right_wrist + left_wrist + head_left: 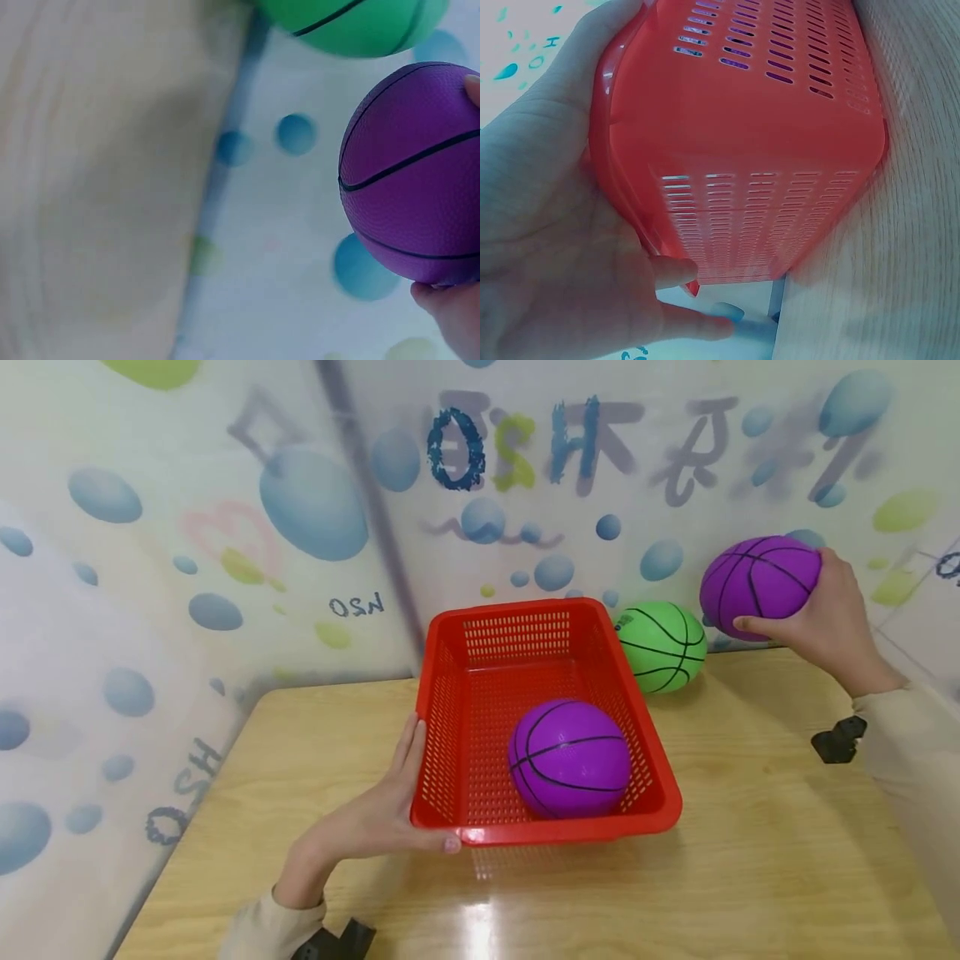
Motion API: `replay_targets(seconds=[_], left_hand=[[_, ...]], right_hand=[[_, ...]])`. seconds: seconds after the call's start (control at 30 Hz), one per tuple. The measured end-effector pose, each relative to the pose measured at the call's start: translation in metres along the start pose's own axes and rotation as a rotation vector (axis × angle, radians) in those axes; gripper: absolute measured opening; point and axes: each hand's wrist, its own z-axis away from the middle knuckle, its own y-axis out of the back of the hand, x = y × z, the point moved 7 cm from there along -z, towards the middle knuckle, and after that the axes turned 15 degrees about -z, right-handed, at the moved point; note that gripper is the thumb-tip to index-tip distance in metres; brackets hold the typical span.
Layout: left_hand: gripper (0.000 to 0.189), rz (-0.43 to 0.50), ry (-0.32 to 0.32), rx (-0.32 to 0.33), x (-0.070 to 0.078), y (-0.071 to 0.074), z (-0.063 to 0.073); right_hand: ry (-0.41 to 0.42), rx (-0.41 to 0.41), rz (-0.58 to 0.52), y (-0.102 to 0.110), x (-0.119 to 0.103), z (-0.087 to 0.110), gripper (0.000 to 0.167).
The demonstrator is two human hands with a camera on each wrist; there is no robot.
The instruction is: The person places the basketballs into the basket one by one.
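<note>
A red plastic basket (536, 833) with slotted walls stands on the table, with a purple ball (570, 760) lined like a basketball inside it. My left hand (378, 814) holds the basket's near left corner, thumb along the front rim and fingers along the left side. In the left wrist view, the left hand (570, 247) lies against the rim of the basket (742, 135). Up at the right, my right hand (836, 618) grips a second purple ball (757, 585) above the table, thumb below and fingers at its far side. The right wrist view shows this purple ball (412, 180) close up.
A green ball (663, 647) with black lines sits at the table's back edge, just right of the basket. Behind the wooden table (750, 860) rises a wall covering (525, 560) printed with blue and green bubbles and letters.
</note>
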Motion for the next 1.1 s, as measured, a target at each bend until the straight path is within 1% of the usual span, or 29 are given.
replay_targets(seconds=[0.13,0.3,0.47,0.6,0.8,1.0,1.1], left_hand=[[0.130,-0.011,0.004,-0.005,0.000,0.001,0.000],[0.131,-0.006,-0.014,0.008,0.001,0.001,-0.001],[0.131,-0.004,-0.018,0.012,0.000,0.001,0.000],[0.131,-0.012,-0.023,0.014,0.000,0.001,-0.001],[0.132,-0.011,-0.038,0.022,0.001,0.001,-0.001],[0.132,-0.014,-0.031,0.019,0.001,0.002,-0.002],[0.132,-0.008,-0.032,0.020,0.002,0.002,-0.001]], right_hand=[[0.011,-0.004,-0.013,-0.004,-0.023,-0.006,0.103],[0.041,0.001,-0.027,-0.008,-0.046,-0.010,0.106],[0.084,-0.017,-0.048,-0.020,-0.072,-0.012,0.105],[0.124,-0.074,-0.062,-0.035,-0.095,-0.013,0.103],[0.187,-0.196,-0.052,-0.062,-0.126,-0.017,0.106],[0.276,-0.291,-0.028,-0.088,-0.148,-0.018,0.110],[0.296,-0.332,-0.021,-0.102,-0.154,-0.018,0.109]])
